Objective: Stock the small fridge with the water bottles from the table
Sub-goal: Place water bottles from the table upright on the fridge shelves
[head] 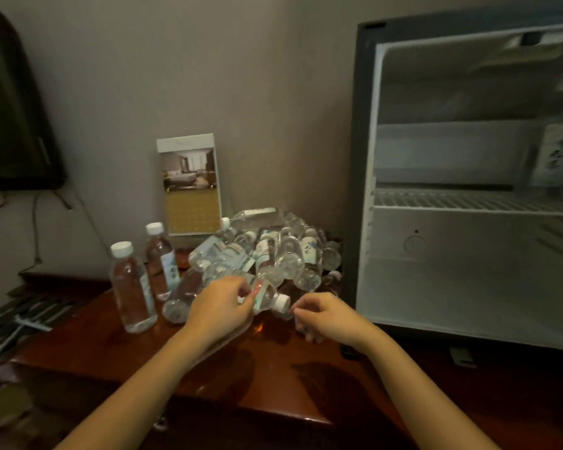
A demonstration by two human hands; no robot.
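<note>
A heap of clear water bottles (280,251) with white caps lies on the dark wooden table (273,378) beside the small fridge (468,177), whose inside stands open to view. My left hand (221,306) grips a lying bottle (267,295) at the front of the heap, cap pointing right. My right hand (325,316) is just right of that cap with curled fingers; whether it holds anything is unclear. Two bottles (134,287) stand upright at the left. One bottle (556,154) shows blurred inside the fridge at the right, on the wire shelf (462,201).
A framed card with a room photo (190,185) leans on the wall behind the heap. A dark flat screen (13,118) hangs at the left with cables below. Striped objects (17,316) lie at the table's left edge.
</note>
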